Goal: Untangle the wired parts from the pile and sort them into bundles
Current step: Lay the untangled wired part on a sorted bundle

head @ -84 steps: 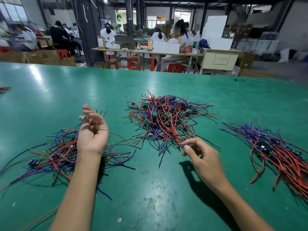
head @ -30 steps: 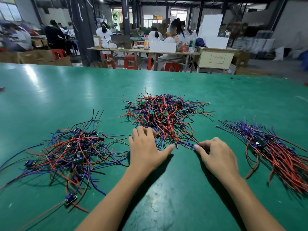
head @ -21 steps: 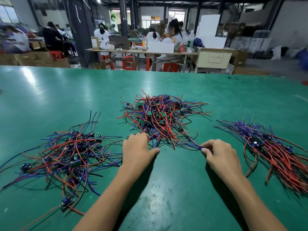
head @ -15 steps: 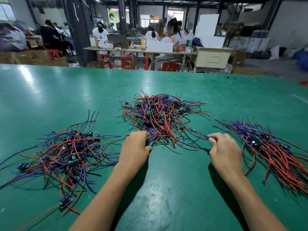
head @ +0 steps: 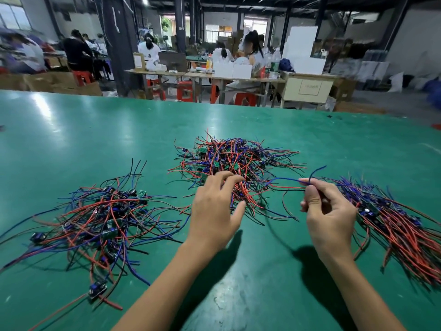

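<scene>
A tangled pile (head: 235, 161) of red, blue and black wired parts with small green boards lies mid-table. My left hand (head: 214, 209) hovers over its near edge, fingers spread and touching the wires, holding nothing. My right hand (head: 327, 211) pinches a blue wire (head: 286, 179) that runs taut from the pile, lifted above the table, its free end curling up. A loose heap of parts (head: 102, 218) lies at the left. A combed bundle (head: 401, 225) with wires lying roughly parallel sits at the right, just beyond my right hand.
The green table (head: 95, 130) stretches far back to an edge. A stray part (head: 97, 289) lies near the left heap's front. Beyond the table, people sit at workbenches with red stools and boxes.
My right hand has pulled the blue wire to the right and up, away from the pile. My left hand has opened its fingers and moved slightly forward onto the pile's edge.
</scene>
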A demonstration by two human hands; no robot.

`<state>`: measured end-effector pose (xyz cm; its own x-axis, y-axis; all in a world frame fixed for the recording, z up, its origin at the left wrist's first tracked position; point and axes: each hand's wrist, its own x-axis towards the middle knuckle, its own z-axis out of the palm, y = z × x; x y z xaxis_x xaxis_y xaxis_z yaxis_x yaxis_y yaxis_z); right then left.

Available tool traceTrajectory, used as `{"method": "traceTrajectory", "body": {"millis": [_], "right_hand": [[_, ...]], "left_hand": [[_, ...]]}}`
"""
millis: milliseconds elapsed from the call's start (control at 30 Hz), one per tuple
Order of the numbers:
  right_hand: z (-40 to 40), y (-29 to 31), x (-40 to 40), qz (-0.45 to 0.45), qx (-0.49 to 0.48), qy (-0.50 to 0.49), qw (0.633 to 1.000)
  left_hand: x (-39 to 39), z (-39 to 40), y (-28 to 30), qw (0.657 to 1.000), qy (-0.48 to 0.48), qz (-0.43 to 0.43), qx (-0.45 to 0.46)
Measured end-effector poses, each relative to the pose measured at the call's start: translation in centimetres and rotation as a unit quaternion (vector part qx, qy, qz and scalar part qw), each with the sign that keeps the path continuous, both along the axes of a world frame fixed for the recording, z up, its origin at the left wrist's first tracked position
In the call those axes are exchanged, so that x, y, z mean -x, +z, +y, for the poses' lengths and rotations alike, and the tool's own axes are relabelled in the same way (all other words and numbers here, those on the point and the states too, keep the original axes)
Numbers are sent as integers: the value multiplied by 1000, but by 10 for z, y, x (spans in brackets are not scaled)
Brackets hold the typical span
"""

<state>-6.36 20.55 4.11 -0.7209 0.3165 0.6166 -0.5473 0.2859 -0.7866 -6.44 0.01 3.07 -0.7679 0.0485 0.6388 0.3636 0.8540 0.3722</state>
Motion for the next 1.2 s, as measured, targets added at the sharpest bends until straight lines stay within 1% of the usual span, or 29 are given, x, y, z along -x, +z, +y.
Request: {"method": "traceTrajectory", "body": {"millis": [133, 200, 267, 367, 500, 567, 600, 667, 733, 767, 800, 833, 867, 900, 933, 967, 1000, 1033, 1067, 1100, 1167, 1200], "right_hand": [[-3, 6, -4, -3, 23, 114, 993], [-3, 9, -5, -19, 85, 170, 982], [-1, 12, -4, -41, 149, 204, 967], [4, 9, 3, -66, 183, 174, 965], [12, -1, 15, -97, 164, 59, 980], [17, -7, 19, -114, 142, 12, 983], [18, -10, 20, -118, 110, -11, 987], [20, -16, 22, -121, 2, -66, 990], [19, -20, 22, -111, -111, -122, 980], [19, -21, 22, -106, -162, -135, 972], [18, -24, 22, -112, -210, -133, 962], [18, -28, 23, -135, -263, -124, 947], [16, -31, 23, -171, -321, -120, 924], [15, -34, 23, -211, -372, -124, 895], [14, -36, 23, -240, -402, -133, 874], [14, -36, 22, -256, -405, -139, 867], [15, -35, 22, -261, -394, -145, 869], [16, -33, 21, -260, -384, -153, 873], [16, -31, 20, -258, -380, -162, 873], [17, -29, 20, -263, -384, -171, 869], [16, -26, 20, -278, -409, -182, 850], [15, -25, 19, -284, -425, -185, 839]], "left_hand": [[2, 4, -9, 994, -96, -52, -11], [4, 2, -11, 992, -120, -44, -18], [5, 3, -11, 990, -131, -19, -47], [4, 3, -5, 979, -144, -8, -141], [1, -1, 11, 940, -186, -32, -286], [0, -2, 19, 904, -192, -35, -381], [1, -4, 23, 874, -193, -48, -443], [4, -10, 29, 797, -189, -98, -565], [8, -18, 32, 714, -179, -152, -660], [9, -22, 32, 680, -174, -177, -690], [10, -25, 32, 653, -169, -203, -710], [11, -28, 31, 633, -163, -229, -722], [11, -30, 30, 618, -156, -256, -727], [11, -32, 29, 612, -147, -283, -724], [11, -32, 28, 614, -138, -310, -712], [12, -32, 27, 624, -129, -337, -694], [11, -31, 26, 633, -122, -360, -674], [11, -29, 25, 635, -120, -379, -662], [11, -28, 23, 625, -125, -393, -663], [11, -28, 22, 602, -136, -404, -675], [11, -27, 19, 541, -163, -420, -711], [11, -27, 18, 523, -171, -423, -720]]}}
